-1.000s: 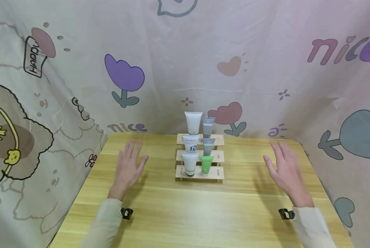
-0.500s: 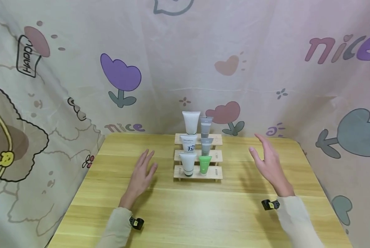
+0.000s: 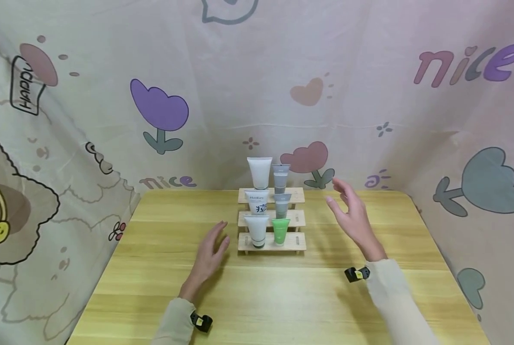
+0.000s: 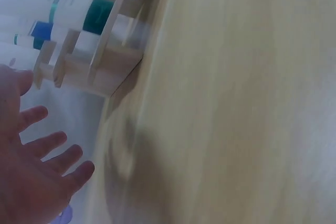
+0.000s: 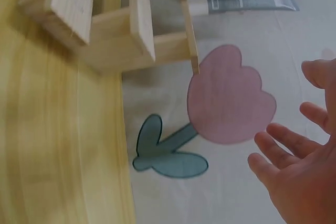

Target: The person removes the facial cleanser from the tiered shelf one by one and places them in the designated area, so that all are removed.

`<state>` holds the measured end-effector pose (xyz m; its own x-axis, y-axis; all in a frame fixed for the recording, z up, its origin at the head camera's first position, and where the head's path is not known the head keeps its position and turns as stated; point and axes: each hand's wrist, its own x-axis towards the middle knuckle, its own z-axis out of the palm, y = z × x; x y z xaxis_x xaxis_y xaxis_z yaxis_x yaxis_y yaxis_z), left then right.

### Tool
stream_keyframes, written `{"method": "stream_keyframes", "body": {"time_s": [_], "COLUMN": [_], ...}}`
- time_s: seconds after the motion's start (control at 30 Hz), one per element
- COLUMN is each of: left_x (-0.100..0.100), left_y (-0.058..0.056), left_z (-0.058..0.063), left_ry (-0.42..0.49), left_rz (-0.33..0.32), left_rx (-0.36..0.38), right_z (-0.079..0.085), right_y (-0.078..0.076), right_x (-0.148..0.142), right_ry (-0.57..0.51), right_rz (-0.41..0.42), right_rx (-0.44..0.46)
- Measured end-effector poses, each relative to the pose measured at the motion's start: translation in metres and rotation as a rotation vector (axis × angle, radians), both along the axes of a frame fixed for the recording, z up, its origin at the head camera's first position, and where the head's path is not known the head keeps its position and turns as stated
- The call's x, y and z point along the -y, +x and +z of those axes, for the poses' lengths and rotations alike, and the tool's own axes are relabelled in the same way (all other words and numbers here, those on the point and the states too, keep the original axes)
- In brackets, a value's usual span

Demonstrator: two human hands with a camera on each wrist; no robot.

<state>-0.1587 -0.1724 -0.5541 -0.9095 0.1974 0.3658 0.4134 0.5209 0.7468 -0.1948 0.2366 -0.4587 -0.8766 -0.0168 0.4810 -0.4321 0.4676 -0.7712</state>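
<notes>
Wooden rack stands near back edge of table, patterned curtain close behind. Six upright tubes, two per tier; front ones partly hide those behind. Left hand near rack's left side, right hand off its right, fingers apart on both. Table extends frontward and sideways.

On cloth, "nice" printed twice: large at right, small at left; sideways "HAPPY" on flag. Middle white tube: "Hankey", blue Chinese character below.

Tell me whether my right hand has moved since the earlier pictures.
Yes: your right hand has moved left, closer to the wooden rack, in the head view.
</notes>
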Motion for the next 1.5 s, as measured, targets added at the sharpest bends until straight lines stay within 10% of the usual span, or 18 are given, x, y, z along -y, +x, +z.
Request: {"method": "stream_keyframes", "body": {"time_s": [0.63, 1.13, 1.5], "left_x": [-0.018, -0.032, -0.042], "left_y": [0.007, 0.012, 0.022], "left_z": [-0.022, -0.033, 0.001], "left_ry": [0.280, 0.297, 0.303], "left_rz": [-0.003, 0.075, 0.078], "left_rx": [0.277, 0.239, 0.210], "right_z": [0.042, 0.035, 0.024], "right_y": [-0.016, -0.046, -0.063], "right_x": [0.052, 0.075, 0.081], "right_ry": [-0.235, -0.322, -0.321], "right_rz": [0.225, 0.303, 0.267], "right_rx": [0.077, 0.096, 0.136]}}
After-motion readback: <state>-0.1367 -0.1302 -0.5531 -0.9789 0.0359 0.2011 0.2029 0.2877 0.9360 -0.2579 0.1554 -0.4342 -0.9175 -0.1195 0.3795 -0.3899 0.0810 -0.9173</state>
